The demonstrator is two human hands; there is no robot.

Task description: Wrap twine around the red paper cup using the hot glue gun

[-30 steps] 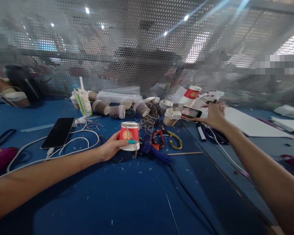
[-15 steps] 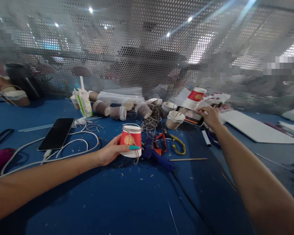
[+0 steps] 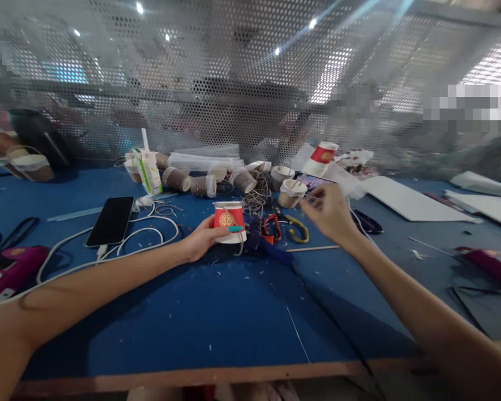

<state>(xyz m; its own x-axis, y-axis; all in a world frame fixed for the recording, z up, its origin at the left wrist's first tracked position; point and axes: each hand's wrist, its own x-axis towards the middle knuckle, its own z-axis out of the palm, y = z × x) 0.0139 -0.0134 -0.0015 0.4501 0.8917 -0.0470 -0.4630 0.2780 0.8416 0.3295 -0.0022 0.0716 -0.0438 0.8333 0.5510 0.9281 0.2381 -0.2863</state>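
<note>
My left hand (image 3: 202, 239) is closed around a red and white paper cup (image 3: 226, 218) with a gold emblem. A grey cord hangs down the cup's side beneath my thumb. My right hand (image 3: 333, 214) is in the air over the table, its fingers loosely bent and apart, with nothing seen in them. Behind it lies a phone (image 3: 313, 181) with a lit screen, partly covered by my hand. Just left of my right fingers stands a brown cup with a white cloth lining (image 3: 291, 196). A stack of red and white cups (image 3: 322, 158) rests tilted behind the phone.
A blue glue gun (image 3: 271, 249), yellow-handled pliers (image 3: 298, 229) and a thin stick (image 3: 313, 248) lie centrally. Cord-wrapped cups (image 3: 203, 186) and tangled cord (image 3: 259, 192) sit behind. A black phone (image 3: 111, 221) charges at left. A perforated metal screen (image 3: 234, 83) backs the table.
My right hand has drawn back from the lit phone, leftward and nearer to me. My left hand still holds the cup. The view has tilted down to show the table's front edge.
</note>
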